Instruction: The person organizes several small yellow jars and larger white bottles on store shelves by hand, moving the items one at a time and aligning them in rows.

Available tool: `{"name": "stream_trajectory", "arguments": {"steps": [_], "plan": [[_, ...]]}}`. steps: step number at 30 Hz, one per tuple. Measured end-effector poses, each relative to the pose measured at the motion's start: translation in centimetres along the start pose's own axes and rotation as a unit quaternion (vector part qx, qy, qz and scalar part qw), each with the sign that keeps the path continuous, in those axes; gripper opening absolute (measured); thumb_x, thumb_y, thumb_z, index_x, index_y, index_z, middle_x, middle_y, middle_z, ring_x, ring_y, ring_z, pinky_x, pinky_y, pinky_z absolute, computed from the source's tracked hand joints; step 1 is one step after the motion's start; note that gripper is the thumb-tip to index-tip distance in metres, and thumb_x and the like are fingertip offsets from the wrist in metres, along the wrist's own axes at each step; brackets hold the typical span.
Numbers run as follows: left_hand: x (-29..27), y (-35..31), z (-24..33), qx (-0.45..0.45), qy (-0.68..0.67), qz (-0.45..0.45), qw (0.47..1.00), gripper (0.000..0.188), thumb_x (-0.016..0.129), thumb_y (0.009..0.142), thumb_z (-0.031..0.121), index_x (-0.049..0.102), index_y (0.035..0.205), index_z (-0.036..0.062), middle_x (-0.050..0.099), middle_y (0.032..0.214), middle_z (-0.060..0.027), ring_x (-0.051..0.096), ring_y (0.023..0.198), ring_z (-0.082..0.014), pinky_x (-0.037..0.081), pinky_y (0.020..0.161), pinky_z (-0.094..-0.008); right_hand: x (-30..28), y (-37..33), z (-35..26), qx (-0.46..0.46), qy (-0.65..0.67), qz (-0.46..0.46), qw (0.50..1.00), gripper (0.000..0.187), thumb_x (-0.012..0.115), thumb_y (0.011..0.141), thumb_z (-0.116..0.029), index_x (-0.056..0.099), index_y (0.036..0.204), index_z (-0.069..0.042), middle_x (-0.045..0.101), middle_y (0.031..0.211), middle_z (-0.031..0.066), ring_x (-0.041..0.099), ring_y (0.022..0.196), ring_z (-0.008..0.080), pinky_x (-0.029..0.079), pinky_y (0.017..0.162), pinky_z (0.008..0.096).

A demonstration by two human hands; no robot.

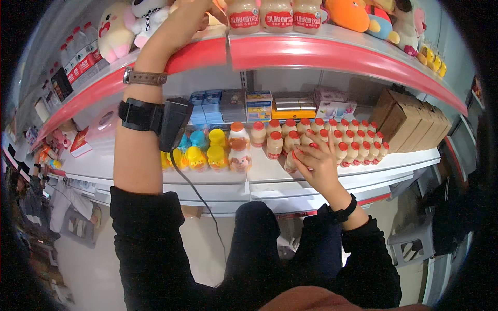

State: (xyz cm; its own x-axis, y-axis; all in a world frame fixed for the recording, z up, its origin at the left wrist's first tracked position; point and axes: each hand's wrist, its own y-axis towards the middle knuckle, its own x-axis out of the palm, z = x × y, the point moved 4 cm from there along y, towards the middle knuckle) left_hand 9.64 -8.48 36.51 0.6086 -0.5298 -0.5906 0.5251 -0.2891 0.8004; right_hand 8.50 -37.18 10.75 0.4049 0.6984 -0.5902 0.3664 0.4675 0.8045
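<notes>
Dozens of small, rounded beige bottles with red caps (354, 151) stand in rows on the smooth white shelf (263, 170) at three o'clock. Our right hand (322, 168) spreads its fingers over the nearest; whether it grips, we cannot tell. Our left hand (199, 14), at eleven, is cropped, its hold unclear, beside large red-labelled bottles (276, 16) showing pale contents at twelve.

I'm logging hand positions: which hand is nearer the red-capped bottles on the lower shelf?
Right. The right hand is at the red-capped bottles, fingers overlapping some; the left hand is up by the upper shelf, left of them.
</notes>
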Motion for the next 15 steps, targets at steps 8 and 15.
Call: {"name": "stream_trajectory", "arguments": {"steps": [8, 15], "plan": [[0.6, 0.4, -0.2, 0.094, 0.076, -0.034, 0.992, 0.056, 0.043, 0.095, 0.008, 0.023, 0.148, 0.0049, 0.040, 0.139, -0.0195, 0.055, 0.100, -0.0250, 0.045, 0.092, -0.0327, -0.1, -0.5, 0.4, 0.009, 0.007, 0.003, 1.000, 0.012, 0.073, 0.075, -0.017, 0.075, 0.082, -0.008, 0.071, 0.093, 0.0026, 0.056, 0.110, 0.0275, 0.022, 0.111, 0.0584], [0.6, 0.6, 0.1, -0.033, -0.034, -0.061, 0.997, 0.073, 0.049, 0.085, -0.008, 0.020, 0.150, 0.0073, 0.046, 0.125, -0.0181, 0.055, 0.093, -0.0237, 0.047, 0.087, -0.0319, -0.2, -0.6, 0.3, 0.020, 0.014, 0.004, 1.000, 0.013, 0.075, 0.072, -0.014, 0.075, 0.084, -0.009, 0.070, 0.093, 0.0046, 0.058, 0.107, 0.0258, 0.021, 0.112, 0.0576]]}}
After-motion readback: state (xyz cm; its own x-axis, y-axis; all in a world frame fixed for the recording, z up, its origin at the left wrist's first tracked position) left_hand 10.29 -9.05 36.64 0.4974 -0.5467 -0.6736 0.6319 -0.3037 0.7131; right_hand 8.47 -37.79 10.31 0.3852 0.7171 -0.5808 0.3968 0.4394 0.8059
